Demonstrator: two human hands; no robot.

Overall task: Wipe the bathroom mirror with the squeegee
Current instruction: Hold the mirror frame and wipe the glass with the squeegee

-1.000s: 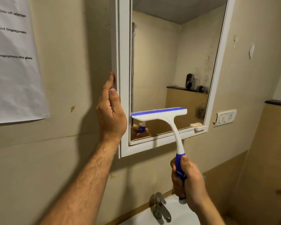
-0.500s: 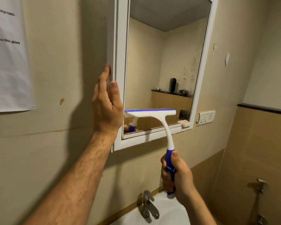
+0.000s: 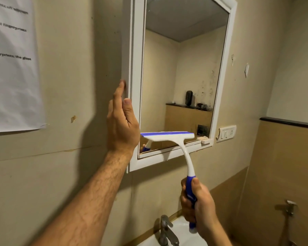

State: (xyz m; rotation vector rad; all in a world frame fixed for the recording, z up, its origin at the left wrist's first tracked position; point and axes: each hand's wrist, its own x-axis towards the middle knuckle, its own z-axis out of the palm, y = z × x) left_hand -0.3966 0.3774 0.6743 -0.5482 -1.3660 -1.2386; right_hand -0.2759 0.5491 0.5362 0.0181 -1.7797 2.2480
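Nearest, a tap point(image 3: 167, 231) over a white sink point(image 3: 182, 236) at the bottom edge. Just above, the right hand point(image 3: 197, 206), fingers point(image 3: 186, 201) clamped round the blue grip of the squeegee point(image 3: 169, 136), thumb pressed along the top of the handle. Further up, the white neck curving to the head, blue blade edge uppermost, low on the mirror point(image 3: 178, 82) close to the bottom of its white frame point(image 3: 136, 71); blade seemingly against the glass, though actual contact hard to confirm from here. To the left, the left hand point(image 3: 122, 121) raised flat beside the frame's outer edge, fingers together and straight, gripping nothing, one fingertip touching the frame's side.

Compared with a second ago: blade a touch lower against the frame's bottom rail, right hand lower too, left hand in the same bracing spot. Probably the tail end of a downward stroke over the left part of the glass.

Beyond, dark specks still showing on the right part of the mirror, so likely more passes needed there. Farther right, a switch plate point(image 3: 227, 132) on the wall; far left, a printed sheet point(image 3: 12, 68) taped up.
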